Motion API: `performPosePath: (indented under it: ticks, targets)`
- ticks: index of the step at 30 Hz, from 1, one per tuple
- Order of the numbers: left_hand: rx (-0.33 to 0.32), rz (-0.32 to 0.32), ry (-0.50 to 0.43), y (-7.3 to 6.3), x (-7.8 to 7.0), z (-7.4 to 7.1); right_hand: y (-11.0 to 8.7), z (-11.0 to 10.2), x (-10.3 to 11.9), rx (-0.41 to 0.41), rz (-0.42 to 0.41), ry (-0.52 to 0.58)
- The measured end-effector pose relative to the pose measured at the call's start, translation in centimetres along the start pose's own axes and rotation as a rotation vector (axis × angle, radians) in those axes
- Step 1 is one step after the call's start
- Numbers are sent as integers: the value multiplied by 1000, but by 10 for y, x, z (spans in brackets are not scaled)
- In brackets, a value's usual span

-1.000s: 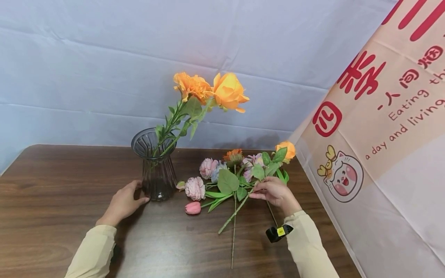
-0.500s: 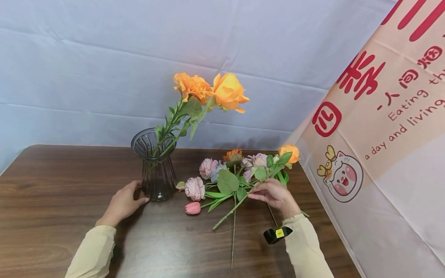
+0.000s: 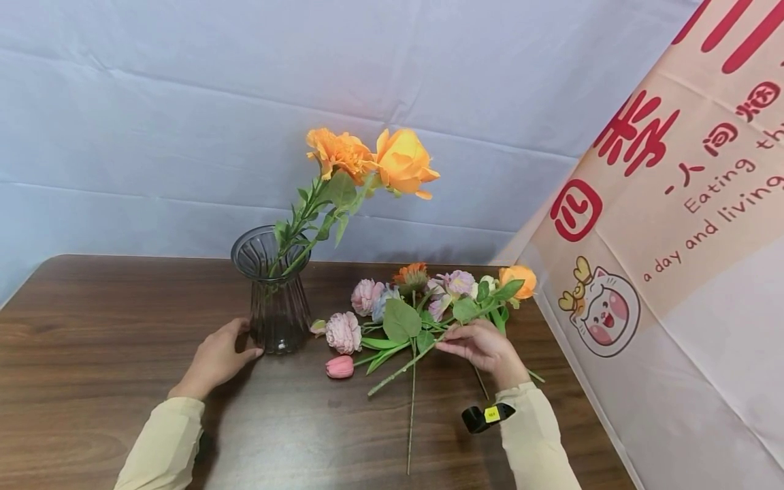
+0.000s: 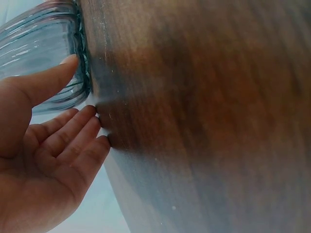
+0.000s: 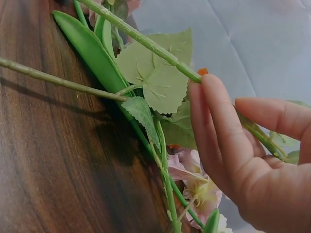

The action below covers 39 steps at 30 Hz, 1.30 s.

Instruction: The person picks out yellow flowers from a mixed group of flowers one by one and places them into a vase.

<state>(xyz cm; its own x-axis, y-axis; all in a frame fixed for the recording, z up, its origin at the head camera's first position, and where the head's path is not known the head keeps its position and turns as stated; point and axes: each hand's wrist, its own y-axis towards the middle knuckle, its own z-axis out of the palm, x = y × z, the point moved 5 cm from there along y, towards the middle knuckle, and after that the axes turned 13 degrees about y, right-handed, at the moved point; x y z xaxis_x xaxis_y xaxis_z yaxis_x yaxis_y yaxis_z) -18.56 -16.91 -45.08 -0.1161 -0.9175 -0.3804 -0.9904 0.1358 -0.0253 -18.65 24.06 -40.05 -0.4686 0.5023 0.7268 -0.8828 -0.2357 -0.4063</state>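
A dark grey ribbed glass vase (image 3: pixel 280 323) stands upright on the table, bearing an orange carnation-like flower (image 3: pixel 339 155) and an orange rose (image 3: pixel 404 162) that lean right. My left hand (image 3: pixel 217 357) is at the vase's lower left side; in the left wrist view its thumb lies against the glass (image 4: pixel 43 43) and the fingers are fairly straight. My right hand (image 3: pixel 486 347) holds another orange rose (image 3: pixel 517 281) by its green stem (image 5: pixel 141 39), low over the flower pile. The bloom points right and the stem's cut end points toward the lower left.
Beneath and beside the right hand lie several artificial flowers: a pink tulip (image 3: pixel 339 367), pale pink blooms (image 3: pixel 344 333), a rust-orange flower (image 3: pixel 412 274) and lilac blossoms (image 3: pixel 458 282). A thin stem (image 3: pixel 411 422) reaches toward the front. Cloth (image 3: pixel 184 136) hangs behind the table (image 3: pixel 110 327).
The held rose has swung lower and to the right, its stem end shifting left and up. My right hand moved only slightly. The left hand and vase stayed put.
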Motion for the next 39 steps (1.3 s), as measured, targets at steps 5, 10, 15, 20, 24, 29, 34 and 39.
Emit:
performPosePath:
  ticks: [5, 10, 15, 20, 24, 29, 34, 39]
  targets:
    - [2, -4, 0, 0, 0, 0, 0, -1, -2, -5, -2, 35]
    - [21, -9, -7, 0, 0, 1, 0, -1, -2, -9, -3, 72]
    - [22, -6, -10, 0, -1, 0, 1, -1, -3, -14, -4, 82]
    - [14, -2, -12, 0, -1, 0, 2, 0, -5, -21, -2, 83]
    - [10, 5, -11, 0, 0, 1, 1, 1, -4, -16, 8, 101]
    - [11, 5, -11, 0, 0, 1, 0, 4, -3, -5, 20, 103]
    - [9, 4, -8, 0, 1, 1, -1, 7, -2, 5, 25, 110]
    - [14, 3, -8, 0, 1, 1, -1, 12, -1, 1, 27, 134]
